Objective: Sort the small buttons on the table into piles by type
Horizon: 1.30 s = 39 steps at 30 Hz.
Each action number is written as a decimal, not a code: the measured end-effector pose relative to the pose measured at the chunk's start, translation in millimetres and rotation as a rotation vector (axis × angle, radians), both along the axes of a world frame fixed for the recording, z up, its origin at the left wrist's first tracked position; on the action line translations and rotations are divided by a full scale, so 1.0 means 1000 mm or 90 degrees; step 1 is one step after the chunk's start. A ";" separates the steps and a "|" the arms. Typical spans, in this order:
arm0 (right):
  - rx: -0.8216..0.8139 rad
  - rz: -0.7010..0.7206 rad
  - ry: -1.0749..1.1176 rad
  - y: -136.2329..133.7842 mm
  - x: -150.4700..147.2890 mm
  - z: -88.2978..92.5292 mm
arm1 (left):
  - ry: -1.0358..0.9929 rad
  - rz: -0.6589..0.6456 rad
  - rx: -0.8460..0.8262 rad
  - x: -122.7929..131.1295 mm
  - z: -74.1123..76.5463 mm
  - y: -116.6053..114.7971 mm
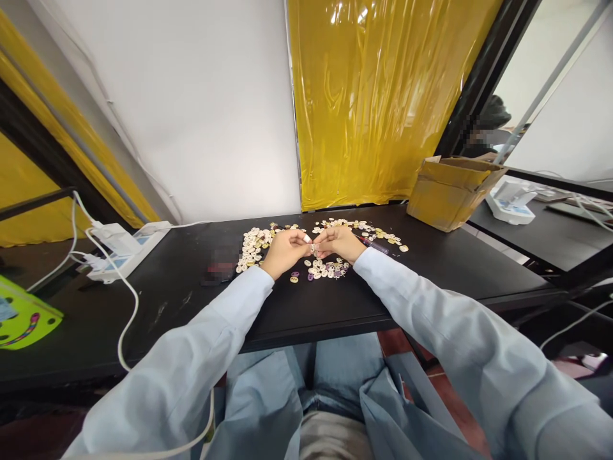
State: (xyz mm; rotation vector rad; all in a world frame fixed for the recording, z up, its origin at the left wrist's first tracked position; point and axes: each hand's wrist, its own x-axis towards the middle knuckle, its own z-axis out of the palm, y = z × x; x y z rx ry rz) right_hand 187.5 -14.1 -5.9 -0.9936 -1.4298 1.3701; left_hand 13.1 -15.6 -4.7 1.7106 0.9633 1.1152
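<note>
Over the black table, my left hand [286, 251] and my right hand [339, 244] meet at the fingertips. Between them they pinch a small pale piece [313, 248], which looks like the oval pieces on the table. Many cream oval pieces [251, 248] lie to the left of and behind my left hand. More pale pieces [327, 268], some of them purple, are just in front of my right hand. A purple piece [295, 275] and a yellowish piece [294, 280] lie apart near the front. Behind my hands a further band of pieces [354, 225] runs to the right.
A dark pen-like object [376, 245] lies right of my right hand. An open cardboard box [447, 195] stands at the back right. White power strips [129, 252] with cables are on the left, near a green item [29, 316]. A person [491, 124] is beyond the box.
</note>
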 end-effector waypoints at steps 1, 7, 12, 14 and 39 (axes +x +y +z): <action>0.000 0.006 0.000 0.001 0.002 0.001 | 0.008 0.003 0.008 0.000 0.002 0.001; 0.142 -0.043 -0.257 0.009 0.018 0.007 | 0.231 0.045 0.171 -0.009 0.009 0.004; 0.133 -0.004 -0.411 0.009 0.034 0.010 | 0.423 0.075 0.263 -0.015 0.010 0.003; 0.125 0.023 -0.435 0.007 0.040 0.013 | 0.436 0.085 0.299 -0.016 0.013 0.002; 0.126 0.053 -0.207 0.002 0.026 0.011 | 0.293 -0.104 0.179 -0.017 0.014 -0.001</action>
